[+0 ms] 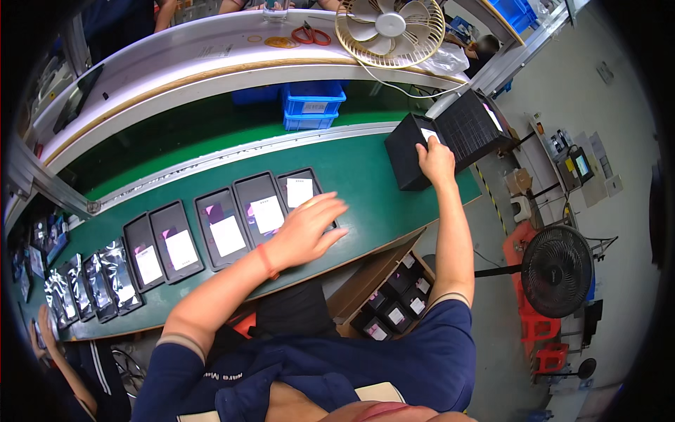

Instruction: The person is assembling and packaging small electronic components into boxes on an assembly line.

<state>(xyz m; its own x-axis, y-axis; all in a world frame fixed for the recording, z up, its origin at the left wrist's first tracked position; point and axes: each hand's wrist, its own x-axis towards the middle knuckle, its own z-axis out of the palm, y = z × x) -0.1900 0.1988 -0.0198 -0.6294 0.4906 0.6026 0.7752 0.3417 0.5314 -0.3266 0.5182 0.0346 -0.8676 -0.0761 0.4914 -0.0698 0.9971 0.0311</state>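
Note:
My left hand [309,228] hovers over the near edge of the green bench [365,169], its fingers stretched out and nothing in them. Partly behind it lies a shallow black tray [283,184] with a white-labelled flat item in it. Further left are more trays of the same kind, among them one [223,232] with a white label on a dark, purple-tinted panel. At the bench's right end, my right hand [437,165] is closed at the top of a black tray stack [406,158], next to a white label. Its fingertips are partly hidden.
Another black stack [467,126] stands behind the right hand. Silvery film-wrapped pieces [119,278] lie at the left. An open carton [344,309] of black trays sits below the bench. Blue bins [313,105], a shelf fan [390,27] and red-handled scissors [311,35] are at the back. Another person's hands [48,330] show far left.

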